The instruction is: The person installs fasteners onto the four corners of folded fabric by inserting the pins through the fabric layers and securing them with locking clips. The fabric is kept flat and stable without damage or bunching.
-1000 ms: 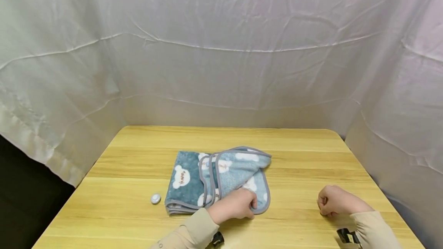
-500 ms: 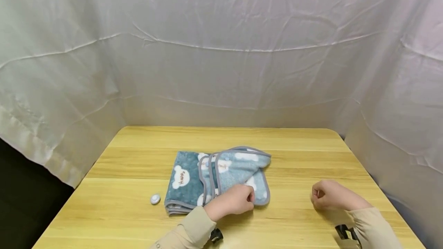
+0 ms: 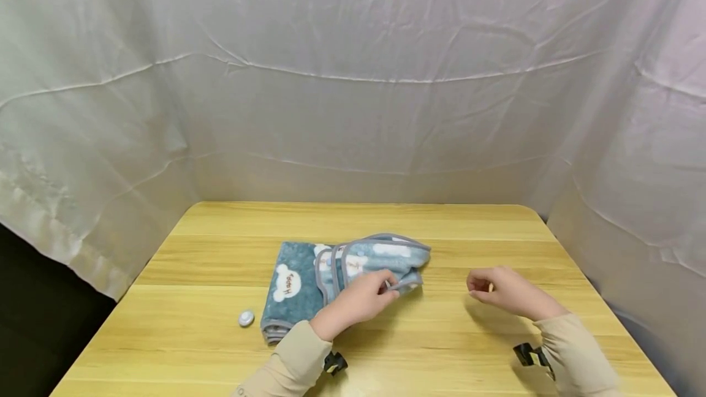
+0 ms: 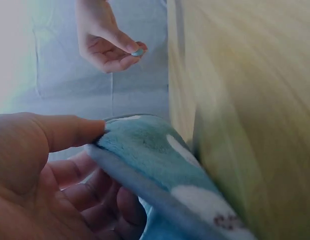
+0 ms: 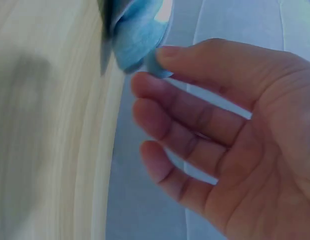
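A folded teal fleece blanket point(image 3: 295, 280) with white bear prints and grey edging lies on the table. My left hand point(image 3: 358, 299) pinches its near right corner, thumb on top. In the left wrist view the lifted blanket flap point(image 4: 145, 140) rises from the fingertips with its grey edge toward the palm. Off to the right, my right hand point(image 3: 504, 290) is held above the table, apart from the blanket. Between its thumb and forefinger sits a small rounded blue-green piece point(image 5: 155, 64), whose kind is hard to make out.
A small round white disc point(image 3: 246, 318) lies on the wooden table point(image 3: 182, 323), left of the blanket. Pale cloth curtains point(image 3: 353, 121) hang behind the table and along both sides. Each wrist wears a black camera mount point(image 3: 333, 362).
My left hand has raised the blanket's near right corner and carried it away from me, folding it inward. My right hand has moved left, closer to the blanket.
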A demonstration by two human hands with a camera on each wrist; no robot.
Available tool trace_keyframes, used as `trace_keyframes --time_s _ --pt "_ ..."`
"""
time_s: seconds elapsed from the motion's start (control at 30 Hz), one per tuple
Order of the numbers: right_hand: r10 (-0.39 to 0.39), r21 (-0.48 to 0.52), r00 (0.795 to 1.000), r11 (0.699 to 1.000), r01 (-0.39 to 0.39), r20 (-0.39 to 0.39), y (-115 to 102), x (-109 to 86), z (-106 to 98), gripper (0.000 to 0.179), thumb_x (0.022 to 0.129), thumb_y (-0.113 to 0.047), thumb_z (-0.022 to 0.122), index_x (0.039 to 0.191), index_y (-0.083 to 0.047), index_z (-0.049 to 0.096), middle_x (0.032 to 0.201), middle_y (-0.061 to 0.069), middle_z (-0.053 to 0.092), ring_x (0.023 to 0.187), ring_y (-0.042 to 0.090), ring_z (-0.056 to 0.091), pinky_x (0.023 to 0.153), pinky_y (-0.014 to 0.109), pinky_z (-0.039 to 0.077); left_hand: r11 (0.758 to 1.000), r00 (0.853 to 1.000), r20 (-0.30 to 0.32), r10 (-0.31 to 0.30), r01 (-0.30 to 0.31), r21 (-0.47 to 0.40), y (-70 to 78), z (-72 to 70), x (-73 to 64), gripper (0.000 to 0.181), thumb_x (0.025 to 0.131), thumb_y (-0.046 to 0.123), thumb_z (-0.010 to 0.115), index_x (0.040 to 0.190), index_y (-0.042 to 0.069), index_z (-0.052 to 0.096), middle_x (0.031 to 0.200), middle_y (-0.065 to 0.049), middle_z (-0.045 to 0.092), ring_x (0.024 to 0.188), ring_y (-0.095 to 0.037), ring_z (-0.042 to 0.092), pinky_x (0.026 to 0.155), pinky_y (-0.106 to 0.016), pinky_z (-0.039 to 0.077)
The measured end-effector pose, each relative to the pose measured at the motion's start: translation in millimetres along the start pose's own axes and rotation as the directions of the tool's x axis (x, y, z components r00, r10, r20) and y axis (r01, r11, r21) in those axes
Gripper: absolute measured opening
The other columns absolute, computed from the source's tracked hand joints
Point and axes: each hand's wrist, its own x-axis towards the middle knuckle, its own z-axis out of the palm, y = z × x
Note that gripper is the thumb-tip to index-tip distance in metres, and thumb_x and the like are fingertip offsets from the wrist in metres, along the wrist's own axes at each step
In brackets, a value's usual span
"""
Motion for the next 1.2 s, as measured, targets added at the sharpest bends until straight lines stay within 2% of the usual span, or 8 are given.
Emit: trace_keyframes --time_s 0.13,0.33,0.57,0.8,1.07,1.2 --pt "-0.04 0.0 0.998 0.999 0.04 -0.045 -9.7 13.0 2.8 0.016 0.092 -0.012 0.066 0.084 -0.024 0.06 0.075 -0.015 0.058 0.07 -0.006 0.049 0.061 0.02 0.043 0.999 0.998 -0.054 0.019 -0.02 -0.024 -6.0 -7.7 1.3 0.011 0.1 0.024 0.056 0.099 0.016 0.062 0.063 0.006 0.047 0.05 -0.007 0.036 0.051 -0.021 0.032" --pt "-0.133 -0.003 0.982 0.991 0.133 -0.132 -23.2 34.2 13.6 0.013 0.092 -0.013 0.066 0.087 -0.024 0.063 0.08 -0.015 0.062 0.074 -0.005 0.053 0.063 0.023 0.048 0.999 0.993 -0.117 -0.008 0.002 -0.047 -11.7 -14.7 3.7 0.012 0.1 0.02 0.055 0.104 0.012 0.062 0.08 0.002 0.06 0.061 -0.007 0.048 0.058 -0.024 0.04" --pt "-0.209 0.041 0.964 0.975 0.218 -0.166 -43.7 56.2 30.0 0.01 0.091 -0.013 0.068 0.091 -0.023 0.066 0.083 -0.015 0.064 0.076 -0.005 0.055 0.065 0.023 0.05 0.996 0.99 -0.134 -0.047 0.036 -0.087 -18.7 -15.4 5.7 0.015 0.102 0.019 0.051 0.113 0.013 0.059 0.072 0.001 0.055 0.052 -0.01 0.041 0.051 -0.025 0.037" --pt "-0.332 0.079 0.927 0.934 0.349 -0.172 -58.8 73.3 47.0 0.005 0.091 -0.011 0.068 0.09 -0.016 0.066 0.083 -0.009 0.067 0.076 -0.003 0.057 0.065 0.025 0.052 0.995 0.986 -0.156 -0.05 0.036 -0.09 -17.9 -17.0 5.5 0.016 0.102 0.019 0.052 0.115 0.014 0.059 0.075 -0.001 0.058 0.055 -0.012 0.046 0.052 -0.026 0.039" --pt "-0.367 0.114 0.914 0.914 0.388 -0.172 -65.9 82.3 57.6 0.006 0.092 -0.012 0.067 0.089 -0.016 0.065 0.082 -0.01 0.065 0.076 -0.002 0.056 0.065 0.026 0.053 0.995 0.987 -0.149 -0.055 0.042 -0.089 -17.7 -17.7 5.4 0.017 0.102 0.019 0.052 0.117 0.014 0.059 0.082 -0.003 0.063 0.058 -0.012 0.052 0.054 -0.027 0.042" --pt "-0.372 0.127 0.91 0.909 0.397 -0.182 -67.3 83.4 58.8 0.007 0.091 -0.01 0.068 0.089 -0.016 0.065 0.081 -0.009 0.065 0.075 -0.002 0.056 0.062 0.026 0.052 0.995 0.988 -0.146 -0.055 0.042 -0.092 -18.0 -17.8 5.1 0.017 0.102 0.019 0.051 0.117 0.015 0.059 0.078 -0.002 0.062 0.056 -0.012 0.049 0.053 -0.026 0.041"
